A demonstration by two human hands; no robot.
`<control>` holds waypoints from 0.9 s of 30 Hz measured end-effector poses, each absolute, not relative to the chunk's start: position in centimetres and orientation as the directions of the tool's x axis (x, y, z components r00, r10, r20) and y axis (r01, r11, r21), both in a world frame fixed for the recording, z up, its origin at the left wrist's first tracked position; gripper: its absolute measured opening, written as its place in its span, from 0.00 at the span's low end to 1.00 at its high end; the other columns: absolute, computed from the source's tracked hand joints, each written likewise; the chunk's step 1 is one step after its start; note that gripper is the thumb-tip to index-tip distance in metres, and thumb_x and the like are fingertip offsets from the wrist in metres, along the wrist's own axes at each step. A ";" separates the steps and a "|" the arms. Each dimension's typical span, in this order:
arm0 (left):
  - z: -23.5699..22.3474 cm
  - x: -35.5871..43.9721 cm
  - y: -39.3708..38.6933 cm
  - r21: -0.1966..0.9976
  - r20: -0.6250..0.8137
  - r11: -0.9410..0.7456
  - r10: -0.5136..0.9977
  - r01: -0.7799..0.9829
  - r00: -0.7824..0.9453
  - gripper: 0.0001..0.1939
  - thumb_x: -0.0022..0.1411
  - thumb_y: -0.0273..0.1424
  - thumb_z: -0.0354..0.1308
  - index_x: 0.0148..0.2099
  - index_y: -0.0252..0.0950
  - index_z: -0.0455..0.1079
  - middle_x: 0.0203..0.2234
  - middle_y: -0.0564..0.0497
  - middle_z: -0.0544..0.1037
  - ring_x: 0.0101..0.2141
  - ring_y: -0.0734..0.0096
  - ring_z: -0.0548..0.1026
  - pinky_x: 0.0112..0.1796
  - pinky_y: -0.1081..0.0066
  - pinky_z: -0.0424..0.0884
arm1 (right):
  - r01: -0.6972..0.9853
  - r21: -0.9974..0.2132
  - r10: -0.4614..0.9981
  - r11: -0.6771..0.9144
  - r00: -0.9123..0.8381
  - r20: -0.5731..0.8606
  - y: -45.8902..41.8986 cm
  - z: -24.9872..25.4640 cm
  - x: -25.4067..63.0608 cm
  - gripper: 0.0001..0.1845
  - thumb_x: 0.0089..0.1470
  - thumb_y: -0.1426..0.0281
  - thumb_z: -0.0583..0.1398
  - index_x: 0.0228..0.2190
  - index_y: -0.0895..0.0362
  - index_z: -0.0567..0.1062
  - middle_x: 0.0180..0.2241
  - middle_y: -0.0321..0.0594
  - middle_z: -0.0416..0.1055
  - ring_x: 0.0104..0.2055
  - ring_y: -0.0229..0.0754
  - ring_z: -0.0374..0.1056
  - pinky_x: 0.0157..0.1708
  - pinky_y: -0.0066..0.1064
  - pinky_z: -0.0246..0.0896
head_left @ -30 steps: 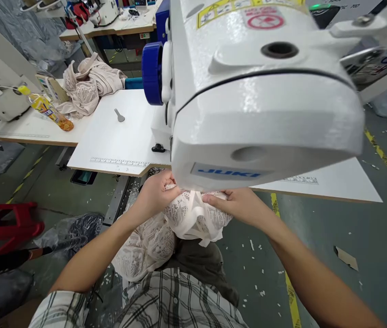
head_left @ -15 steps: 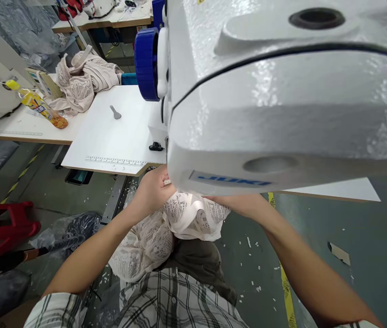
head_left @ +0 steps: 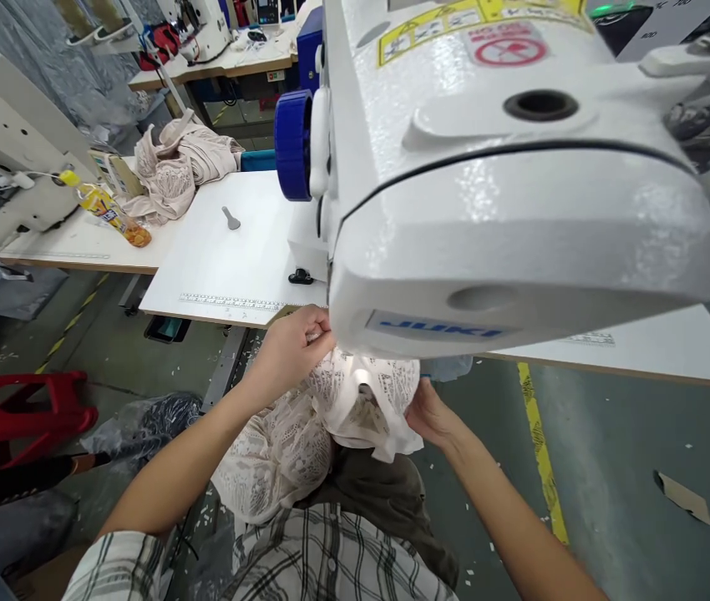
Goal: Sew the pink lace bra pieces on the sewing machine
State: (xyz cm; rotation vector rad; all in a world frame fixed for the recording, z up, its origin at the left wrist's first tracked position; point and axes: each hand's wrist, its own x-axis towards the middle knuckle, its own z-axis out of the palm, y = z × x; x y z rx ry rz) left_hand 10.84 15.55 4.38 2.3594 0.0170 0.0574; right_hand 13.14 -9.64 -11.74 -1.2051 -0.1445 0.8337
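A white JUKI sewing machine head (head_left: 505, 217) fills the upper middle of the head view. Beneath its front end hangs a white lace garment piece (head_left: 355, 401), draping down onto my lap. My left hand (head_left: 292, 346) is closed, pinching the lace at the machine's lower left corner. My right hand (head_left: 433, 413) sits lower, at the right edge of the lace, fingers curled against the fabric; its fingertips are partly hidden behind the cloth.
A white sewing table (head_left: 235, 259) with a printed ruler strip and a small grey tool (head_left: 230, 219). Beige lace garments (head_left: 173, 167) and a yellow bottle (head_left: 110, 210) lie further left. A red plastic stool (head_left: 17, 413) and a plastic bag (head_left: 135, 421) are on the floor at left.
My right hand has dropped from the top of the lace under the machine to the fabric's lower right edge. The left hand stayed pinched near the machine. The camera view shifted slightly.
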 end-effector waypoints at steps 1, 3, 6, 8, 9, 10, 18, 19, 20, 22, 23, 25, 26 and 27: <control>4.2 10.9 15.6 0.700 0.040 -0.714 0.036 -0.003 0.999 0.04 0.61 0.30 0.54 0.35 0.37 0.62 0.22 0.55 0.66 0.20 0.77 0.58 0.24 0.74 0.54 | -0.597 -0.790 0.658 0.140 0.652 -0.376 -9.7 -12.3 12.6 0.41 0.45 0.38 0.62 0.52 0.52 0.72 0.49 0.49 0.73 0.52 0.53 0.71 0.48 0.43 0.69; 4.1 11.0 15.6 0.692 0.056 -0.722 0.042 -0.009 0.998 0.03 0.61 0.30 0.54 0.35 0.37 0.63 0.23 0.54 0.67 0.20 0.77 0.58 0.24 0.73 0.54 | -0.715 -0.677 0.669 0.176 0.591 -0.450 -9.8 -12.6 11.8 0.38 0.43 0.49 0.69 0.53 0.52 0.71 0.49 0.50 0.74 0.50 0.53 0.72 0.48 0.42 0.70; 4.1 11.1 15.4 0.706 0.062 -0.708 0.037 -0.018 0.997 0.04 0.61 0.30 0.53 0.33 0.37 0.62 0.21 0.55 0.64 0.20 0.75 0.57 0.25 0.73 0.53 | -0.745 -0.625 0.599 0.233 0.616 -0.511 -9.9 -11.9 11.7 0.36 0.47 0.52 0.68 0.55 0.52 0.70 0.50 0.50 0.74 0.52 0.55 0.71 0.48 0.43 0.70; 4.2 11.1 15.1 0.727 0.046 -0.687 0.034 -0.011 0.998 0.04 0.61 0.31 0.53 0.33 0.37 0.62 0.20 0.55 0.64 0.21 0.75 0.57 0.25 0.73 0.53 | -0.742 -0.619 0.535 0.257 0.643 -0.548 -10.1 -11.4 12.1 0.37 0.47 0.50 0.66 0.56 0.51 0.69 0.50 0.49 0.74 0.52 0.55 0.71 0.47 0.43 0.71; 4.3 11.1 14.9 0.734 0.040 -0.679 0.034 -0.006 0.999 0.05 0.61 0.31 0.53 0.33 0.36 0.63 0.21 0.55 0.64 0.21 0.75 0.57 0.25 0.73 0.53 | -0.738 -0.622 0.505 0.262 0.654 -0.563 -10.2 -11.2 12.3 0.37 0.47 0.49 0.66 0.56 0.50 0.69 0.50 0.48 0.74 0.52 0.55 0.71 0.45 0.42 0.72; 4.3 11.1 14.8 0.738 0.034 -0.675 0.034 -0.002 0.999 0.05 0.61 0.31 0.53 0.33 0.36 0.62 0.21 0.55 0.65 0.21 0.75 0.57 0.25 0.73 0.53 | -0.730 -0.631 0.480 0.263 0.666 -0.571 -10.4 -11.0 12.5 0.37 0.47 0.48 0.65 0.55 0.50 0.70 0.51 0.48 0.73 0.52 0.55 0.71 0.44 0.42 0.73; 4.3 9.9 15.0 0.708 0.038 -0.706 0.083 0.032 0.996 0.08 0.63 0.30 0.54 0.44 0.35 0.68 0.32 0.47 0.73 0.32 0.67 0.71 0.28 0.72 0.61 | -0.569 -0.758 0.306 0.318 0.818 -0.486 -11.9 -8.8 14.5 0.27 0.42 0.54 0.68 0.44 0.52 0.73 0.51 0.43 0.74 0.54 0.55 0.70 0.48 0.44 0.71; 4.4 9.4 15.1 0.692 0.051 -0.720 0.101 0.038 0.994 0.10 0.65 0.31 0.54 0.47 0.35 0.68 0.36 0.45 0.73 0.36 0.64 0.72 0.29 0.71 0.63 | -0.537 -0.778 0.261 0.325 0.842 -0.472 -12.3 -8.5 14.8 0.26 0.41 0.56 0.68 0.42 0.52 0.73 0.49 0.43 0.75 0.52 0.56 0.71 0.47 0.44 0.71; 4.5 8.8 15.1 0.676 0.074 -0.736 0.121 0.039 0.990 0.11 0.66 0.32 0.53 0.49 0.35 0.68 0.40 0.44 0.73 0.40 0.63 0.73 0.31 0.71 0.65 | -0.503 -0.800 0.213 0.328 0.864 -0.456 -12.8 -8.1 15.0 0.25 0.40 0.57 0.68 0.41 0.52 0.72 0.47 0.44 0.75 0.50 0.56 0.72 0.45 0.44 0.72; 5.0 7.3 14.5 0.634 0.183 -0.773 0.131 -0.015 0.974 0.11 0.69 0.32 0.50 0.51 0.35 0.66 0.45 0.43 0.73 0.45 0.62 0.72 0.36 0.69 0.69 | -0.438 -0.842 0.145 0.316 0.899 -0.413 -13.8 -7.1 15.0 0.23 0.41 0.58 0.68 0.39 0.53 0.72 0.44 0.45 0.76 0.45 0.55 0.74 0.41 0.42 0.72; 5.4 6.4 13.9 0.607 0.273 -0.790 0.106 -0.086 0.956 0.09 0.69 0.30 0.51 0.50 0.35 0.65 0.45 0.44 0.73 0.46 0.64 0.72 0.39 0.69 0.70 | -0.409 -0.861 0.135 0.301 0.912 -0.386 -14.2 -6.3 14.7 0.22 0.43 0.58 0.67 0.40 0.53 0.73 0.43 0.46 0.76 0.43 0.54 0.74 0.39 0.40 0.71; 6.3 4.6 12.2 0.542 0.476 -0.778 -0.027 -0.317 0.879 0.11 0.66 0.24 0.53 0.51 0.36 0.63 0.44 0.44 0.73 0.48 0.66 0.72 0.45 0.68 0.71 | -0.353 -0.908 0.197 0.227 0.929 -0.313 -14.5 -4.1 13.6 0.18 0.47 0.59 0.66 0.40 0.53 0.75 0.39 0.45 0.77 0.38 0.51 0.75 0.35 0.36 0.69; 6.7 3.8 11.2 0.495 0.554 -0.743 -0.130 -0.451 0.822 0.14 0.65 0.24 0.54 0.52 0.36 0.62 0.45 0.43 0.73 0.50 0.65 0.72 0.48 0.67 0.71 | -0.300 -0.941 0.294 0.154 0.924 -0.246 -14.2 -2.8 12.8 0.15 0.50 0.59 0.65 0.38 0.53 0.76 0.36 0.45 0.77 0.35 0.48 0.74 0.33 0.35 0.68; 7.1 3.1 10.2 0.446 0.592 -0.699 -0.238 -0.559 0.770 0.18 0.64 0.26 0.56 0.55 0.35 0.60 0.47 0.41 0.73 0.52 0.62 0.71 0.52 0.64 0.70 | -0.221 -0.973 0.428 0.069 0.887 -0.171 -13.8 -1.3 11.9 0.11 0.52 0.61 0.64 0.35 0.53 0.78 0.33 0.43 0.77 0.33 0.46 0.73 0.32 0.34 0.67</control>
